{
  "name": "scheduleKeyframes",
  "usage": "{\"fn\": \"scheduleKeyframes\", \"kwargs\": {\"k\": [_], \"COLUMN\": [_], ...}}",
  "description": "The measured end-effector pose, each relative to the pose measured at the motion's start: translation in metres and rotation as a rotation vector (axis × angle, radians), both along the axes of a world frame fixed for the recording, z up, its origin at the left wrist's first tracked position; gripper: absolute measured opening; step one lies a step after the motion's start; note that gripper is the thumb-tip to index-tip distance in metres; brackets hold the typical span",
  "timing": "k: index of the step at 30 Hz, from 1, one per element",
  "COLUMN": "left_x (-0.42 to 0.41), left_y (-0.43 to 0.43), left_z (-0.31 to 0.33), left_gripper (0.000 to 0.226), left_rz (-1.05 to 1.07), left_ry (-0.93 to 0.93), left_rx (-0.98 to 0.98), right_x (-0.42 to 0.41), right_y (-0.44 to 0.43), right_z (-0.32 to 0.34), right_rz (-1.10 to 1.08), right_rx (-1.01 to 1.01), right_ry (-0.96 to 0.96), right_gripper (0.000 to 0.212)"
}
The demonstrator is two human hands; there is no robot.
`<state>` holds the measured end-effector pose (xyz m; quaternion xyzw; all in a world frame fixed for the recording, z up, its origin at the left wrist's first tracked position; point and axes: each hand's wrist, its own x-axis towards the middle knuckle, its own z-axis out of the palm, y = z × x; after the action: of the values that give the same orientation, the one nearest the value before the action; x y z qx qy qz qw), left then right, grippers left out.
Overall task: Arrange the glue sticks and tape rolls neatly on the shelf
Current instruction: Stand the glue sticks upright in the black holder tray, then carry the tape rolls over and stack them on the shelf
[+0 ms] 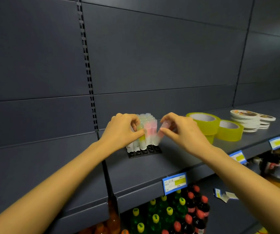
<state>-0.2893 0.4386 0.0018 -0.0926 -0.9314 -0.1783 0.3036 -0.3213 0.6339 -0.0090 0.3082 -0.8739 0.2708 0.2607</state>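
Several translucent glue sticks (146,120) stand upright in a black holder tray (144,152) on the grey shelf (152,166). My left hand (120,130) pinches a yellowish glue stick (141,141) at the block's front left. A pinkish glue stick (159,137) leans outward at the front right, and my right hand (184,130) grips its top. Two yellow tape rolls (205,124) sit just right of my right hand. Beyond them lie stacks of flat white tape rolls (247,120).
Dark grey back panels rise behind the shelf, with a slotted upright (88,73) at left. Blue-and-yellow price tags (174,183) hang on the shelf's front edge. Below stand bottles with yellow and red caps (169,215). Dark packaged goods (279,159) fill the lower right.
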Motion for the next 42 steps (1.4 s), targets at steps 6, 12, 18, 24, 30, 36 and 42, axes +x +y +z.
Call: {"fn": "scheduleKeyframes", "kwargs": {"k": [6, 12, 18, 24, 30, 36, 42], "left_x": [-0.004, -0.008, -0.007, 0.009, 0.036, 0.09, 0.173], "left_y": [0.015, 0.034, 0.032, 0.022, 0.003, -0.006, -0.016], "left_z": [0.001, 0.001, -0.007, -0.009, -0.008, -0.012, -0.022], "left_gripper": [0.025, 0.021, 0.034, 0.031, 0.031, 0.03, 0.029], "left_rz": [0.132, 0.298, 0.279, 0.433, 0.61, 0.773, 0.987], "left_ry": [0.008, 0.072, 0.148, 0.205, 0.157, 0.153, 0.108], "left_rx": [-0.201, -0.791, -0.652, -0.409, -0.246, -0.196, -0.165], "right_x": [-0.022, -0.04, -0.05, -0.055, -0.059, -0.044, 0.013], "right_y": [-0.004, -0.006, -0.012, -0.018, -0.019, -0.033, -0.089], "right_z": [-0.003, -0.003, -0.008, -0.002, 0.016, 0.039, 0.024], "right_rz": [0.082, 0.17, 0.245, 0.224, 0.21, 0.258, 0.627], "right_rx": [0.016, -0.008, 0.062, 0.144, 0.256, 0.324, 0.292], "right_ry": [-0.043, -0.088, -0.061, 0.12, 0.156, 0.284, 0.162], "right_gripper": [0.027, 0.032, 0.03, 0.026, 0.038, 0.042, 0.032]}}
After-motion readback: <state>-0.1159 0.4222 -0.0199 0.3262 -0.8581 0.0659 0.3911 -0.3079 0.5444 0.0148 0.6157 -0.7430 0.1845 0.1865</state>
